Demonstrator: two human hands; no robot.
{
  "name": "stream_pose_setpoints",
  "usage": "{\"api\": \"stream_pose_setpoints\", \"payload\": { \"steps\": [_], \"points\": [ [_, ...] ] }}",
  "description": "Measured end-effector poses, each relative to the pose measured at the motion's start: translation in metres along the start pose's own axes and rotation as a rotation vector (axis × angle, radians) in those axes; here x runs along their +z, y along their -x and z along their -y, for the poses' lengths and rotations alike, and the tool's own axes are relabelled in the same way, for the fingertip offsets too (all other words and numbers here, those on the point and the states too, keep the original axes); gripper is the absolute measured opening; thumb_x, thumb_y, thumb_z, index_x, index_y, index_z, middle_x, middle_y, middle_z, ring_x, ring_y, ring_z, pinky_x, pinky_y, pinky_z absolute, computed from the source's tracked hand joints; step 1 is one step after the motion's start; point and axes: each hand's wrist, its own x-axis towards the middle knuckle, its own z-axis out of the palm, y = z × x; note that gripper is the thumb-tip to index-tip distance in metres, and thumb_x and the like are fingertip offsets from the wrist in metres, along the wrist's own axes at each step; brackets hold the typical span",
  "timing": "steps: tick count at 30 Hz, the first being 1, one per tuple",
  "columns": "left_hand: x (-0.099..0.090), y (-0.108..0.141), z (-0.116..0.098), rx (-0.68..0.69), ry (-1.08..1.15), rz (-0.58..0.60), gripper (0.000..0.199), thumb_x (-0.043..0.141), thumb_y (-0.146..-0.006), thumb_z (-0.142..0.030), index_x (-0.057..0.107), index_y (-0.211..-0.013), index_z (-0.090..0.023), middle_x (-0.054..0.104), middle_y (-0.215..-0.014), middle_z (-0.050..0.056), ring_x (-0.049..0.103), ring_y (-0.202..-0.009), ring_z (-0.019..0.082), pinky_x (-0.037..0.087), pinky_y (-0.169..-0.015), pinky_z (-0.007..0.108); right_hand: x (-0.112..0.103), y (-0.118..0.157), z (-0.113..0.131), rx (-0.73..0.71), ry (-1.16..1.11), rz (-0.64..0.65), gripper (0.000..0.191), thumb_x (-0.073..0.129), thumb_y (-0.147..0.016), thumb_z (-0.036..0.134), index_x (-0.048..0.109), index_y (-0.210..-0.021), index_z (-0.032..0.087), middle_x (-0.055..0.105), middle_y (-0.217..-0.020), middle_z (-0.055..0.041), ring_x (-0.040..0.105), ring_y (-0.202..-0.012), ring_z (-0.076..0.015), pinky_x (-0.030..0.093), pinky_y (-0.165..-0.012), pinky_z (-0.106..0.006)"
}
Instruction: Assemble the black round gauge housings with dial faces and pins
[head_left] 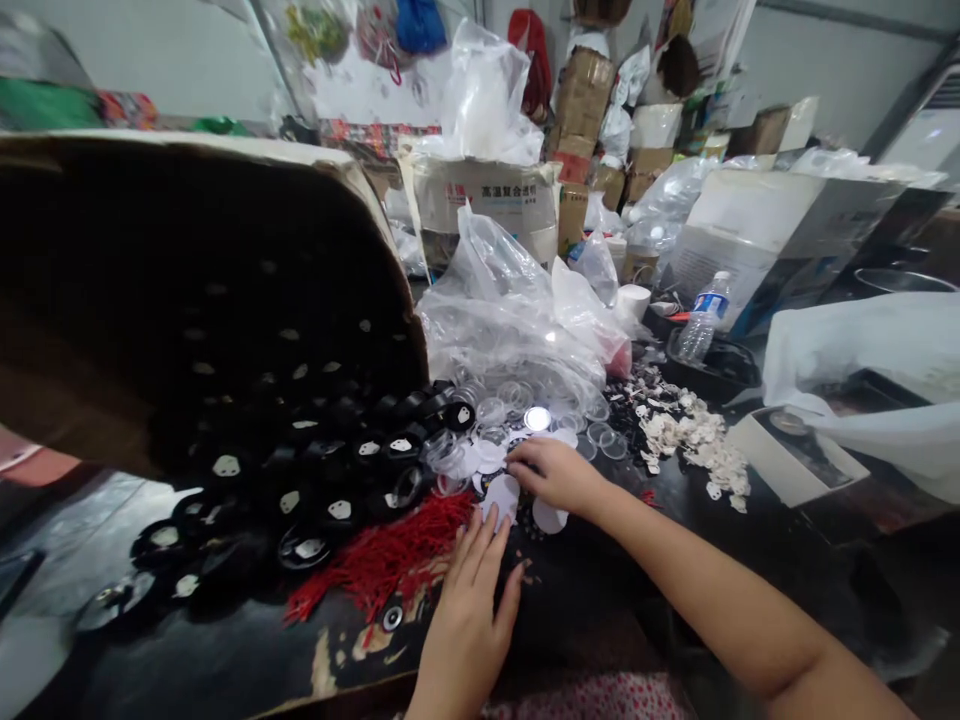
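Observation:
My left hand (474, 580) reaches up from the bottom with its fingers stretched out, the fingertips at the lower edge of a white disc (501, 497). Bent fingers of my right hand (556, 474) come in from the right at the upper edge of that same disc; what they pinch, if anything, is hidden. Below the right hand lies another white disc (550, 517). Clear round plastic covers (450, 455) and more white discs are piled just beyond. A bundle of red cords (397, 550) lies left of my left hand.
Many black round cases (307, 545) with white tags spill from a large open carton (375, 200) at left. Clear plastic bags (510, 320) stand behind. To the right are a heap of small white pieces (697, 435), a bottle (705, 315) and a small box (799, 450).

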Motion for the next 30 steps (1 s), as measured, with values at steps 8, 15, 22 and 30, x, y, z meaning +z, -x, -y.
{"api": "stream_pose_setpoints", "payload": {
  "steps": [8,15,22,30],
  "points": [
    [0.008,0.005,0.005,0.028,0.140,0.003,0.049,0.047,-0.098,-0.024,0.038,-0.146,-0.018,0.054,-0.144,0.011,0.049,-0.135,0.021,0.043,-0.113,0.041,-0.075,0.124,-0.034,0.388,0.112,-0.290,0.024,0.043,-0.100,0.025,0.065,-0.107,0.019,0.068,-0.102,-0.0081,0.066,-0.094,-0.0268,0.054,-0.082,-0.042],
    [0.009,0.000,-0.014,0.034,0.182,0.062,0.044,0.047,-0.098,-0.026,0.044,-0.141,-0.016,0.055,-0.143,0.012,0.054,-0.130,0.022,0.050,-0.105,0.040,-0.045,0.172,-0.030,0.353,0.205,-0.227,0.021,0.048,-0.094,0.025,0.065,-0.105,0.021,0.063,-0.112,-0.0109,0.053,-0.116,-0.0319,0.034,-0.107,-0.060],
    [0.010,-0.011,-0.035,0.059,0.066,0.137,0.039,0.048,-0.096,-0.023,0.053,-0.135,-0.019,0.059,-0.140,0.009,0.059,-0.122,0.025,0.055,-0.100,0.044,-0.057,0.092,-0.034,0.180,0.188,-0.137,0.021,0.049,-0.094,0.015,0.068,-0.103,0.019,0.063,-0.111,-0.0103,0.057,-0.107,-0.0272,0.047,-0.099,-0.047],
    [0.018,-0.026,-0.049,0.216,-0.111,0.156,0.051,0.056,-0.090,-0.026,0.051,-0.139,-0.035,0.048,-0.151,0.004,0.048,-0.136,0.030,0.053,-0.103,0.053,-0.022,-0.084,-0.064,0.359,0.316,-0.046,0.024,0.061,-0.102,0.016,0.059,-0.125,0.013,0.055,-0.130,-0.0126,0.051,-0.120,-0.0299,0.041,-0.105,-0.051]
  ]
}}
